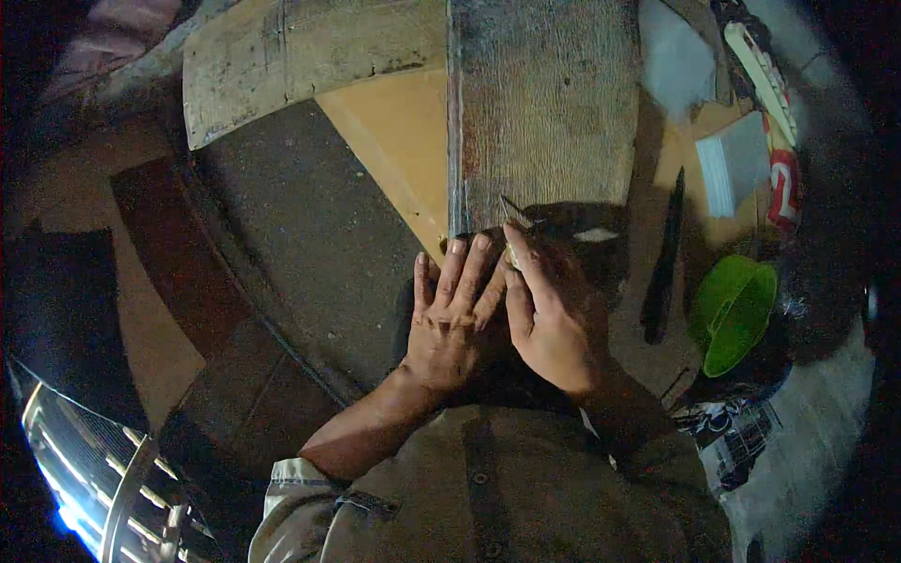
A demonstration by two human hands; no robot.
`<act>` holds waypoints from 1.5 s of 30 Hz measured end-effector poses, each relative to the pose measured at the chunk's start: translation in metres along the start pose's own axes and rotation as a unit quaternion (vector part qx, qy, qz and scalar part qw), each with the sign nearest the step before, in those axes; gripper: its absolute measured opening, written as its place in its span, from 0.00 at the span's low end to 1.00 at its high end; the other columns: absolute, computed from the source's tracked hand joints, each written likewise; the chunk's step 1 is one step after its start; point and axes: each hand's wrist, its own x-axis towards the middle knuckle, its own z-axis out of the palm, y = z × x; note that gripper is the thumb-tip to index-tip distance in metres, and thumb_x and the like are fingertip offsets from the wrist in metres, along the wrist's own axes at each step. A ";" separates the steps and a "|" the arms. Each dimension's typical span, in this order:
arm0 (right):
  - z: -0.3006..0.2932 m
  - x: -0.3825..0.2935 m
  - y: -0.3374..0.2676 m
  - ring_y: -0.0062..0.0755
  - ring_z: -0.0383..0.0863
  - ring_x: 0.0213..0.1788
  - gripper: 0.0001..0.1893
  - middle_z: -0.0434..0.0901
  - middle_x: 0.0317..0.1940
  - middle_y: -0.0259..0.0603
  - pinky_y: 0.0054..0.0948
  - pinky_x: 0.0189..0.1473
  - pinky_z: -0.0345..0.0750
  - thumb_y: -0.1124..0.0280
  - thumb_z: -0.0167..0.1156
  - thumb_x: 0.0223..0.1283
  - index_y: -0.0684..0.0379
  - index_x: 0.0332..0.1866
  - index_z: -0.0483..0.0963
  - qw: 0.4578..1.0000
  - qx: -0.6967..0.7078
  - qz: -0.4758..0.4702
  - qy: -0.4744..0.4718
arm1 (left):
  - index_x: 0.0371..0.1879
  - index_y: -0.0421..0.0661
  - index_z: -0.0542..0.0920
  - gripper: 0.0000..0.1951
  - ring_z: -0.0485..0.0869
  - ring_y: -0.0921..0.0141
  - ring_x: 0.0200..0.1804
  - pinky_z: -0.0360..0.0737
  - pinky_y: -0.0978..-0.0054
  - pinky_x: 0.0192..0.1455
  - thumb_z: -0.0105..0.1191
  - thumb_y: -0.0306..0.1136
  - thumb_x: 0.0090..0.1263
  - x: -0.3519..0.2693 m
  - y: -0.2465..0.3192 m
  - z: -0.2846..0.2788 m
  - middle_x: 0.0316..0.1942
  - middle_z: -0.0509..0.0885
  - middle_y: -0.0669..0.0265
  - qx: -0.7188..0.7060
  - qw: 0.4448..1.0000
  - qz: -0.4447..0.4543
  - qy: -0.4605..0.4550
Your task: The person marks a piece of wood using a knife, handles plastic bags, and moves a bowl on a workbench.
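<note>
My left hand [450, 331] lies palm down with its fingers spread, over dark material at the near end of a grained wooden board [549, 112]. Close beside it, my right hand [549, 310] grips a small knife [516, 210]. Its thin metal blade points away from me and leftward, over the board, and a bit of pale handle shows between the fingers. A dark piece [609, 218] spreads on the board beyond the right hand, with a pale patch in it; I cannot tell how much of the darkness is shadow. What the left palm covers is hidden.
Left of the board are a tan sheet [401, 141] and a dark grey surface [303, 211]. At right lie a long black tool [665, 267], a green folded item [735, 317], a white stack [732, 169], a pale strip [760, 77] and a red-and-white packet [785, 190].
</note>
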 end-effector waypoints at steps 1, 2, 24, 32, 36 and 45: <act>-0.001 0.000 -0.001 0.47 0.76 0.47 0.22 0.76 0.46 0.49 0.38 0.51 0.73 0.74 0.53 0.58 0.57 0.60 0.68 1.000 0.001 0.000 0.001 | 0.67 0.50 0.61 0.29 0.53 0.49 0.70 0.45 0.42 0.68 0.43 0.34 0.62 0.000 0.000 0.000 0.71 0.51 0.52 0.001 1.000 0.000 0.000; -0.003 0.001 -0.001 0.47 0.76 0.47 0.22 0.76 0.46 0.49 0.38 0.50 0.73 0.74 0.53 0.58 0.57 0.60 0.67 1.000 -0.008 0.001 -0.004 | 0.67 0.49 0.61 0.29 0.53 0.49 0.70 0.45 0.42 0.68 0.43 0.34 0.62 0.000 0.001 -0.001 0.70 0.51 0.52 -0.002 1.000 -0.001 0.002; -0.005 0.005 -0.007 0.51 0.76 0.45 0.24 0.74 0.43 0.53 0.40 0.47 0.74 0.75 0.53 0.56 0.60 0.61 0.65 0.999 -0.046 0.011 -0.018 | 0.67 0.53 0.60 0.31 0.57 0.54 0.69 0.50 0.42 0.67 0.49 0.39 0.61 0.001 0.002 -0.001 0.70 0.55 0.57 -0.005 0.999 -0.011 0.034; -0.041 0.039 -0.028 0.54 0.76 0.42 0.23 0.74 0.41 0.56 0.40 0.46 0.74 0.76 0.54 0.52 0.64 0.56 0.67 0.974 -0.089 0.083 -0.191 | 0.68 0.54 0.57 0.36 0.55 0.53 0.70 0.52 0.42 0.67 0.53 0.48 0.60 0.000 -0.001 -0.002 0.70 0.54 0.57 -0.043 0.996 0.019 0.070; -0.048 0.063 -0.009 0.50 0.79 0.40 0.18 0.77 0.39 0.58 0.38 0.45 0.74 0.73 0.52 0.57 0.65 0.53 0.71 0.964 -0.019 0.077 -0.255 | 0.69 0.54 0.56 0.41 0.54 0.54 0.70 0.52 0.43 0.67 0.56 0.53 0.56 -0.002 0.001 -0.007 0.70 0.53 0.57 -0.053 0.995 0.001 0.089; -0.036 -0.012 0.021 0.26 0.76 0.24 0.21 0.78 0.31 0.47 0.32 0.32 0.74 0.65 0.52 0.64 0.59 0.61 0.65 0.982 0.167 0.085 -0.038 | 0.71 0.57 0.51 0.41 0.49 0.57 0.73 0.47 0.46 0.69 0.48 0.61 0.61 -0.006 0.000 -0.002 0.72 0.46 0.57 -0.001 0.995 0.017 0.101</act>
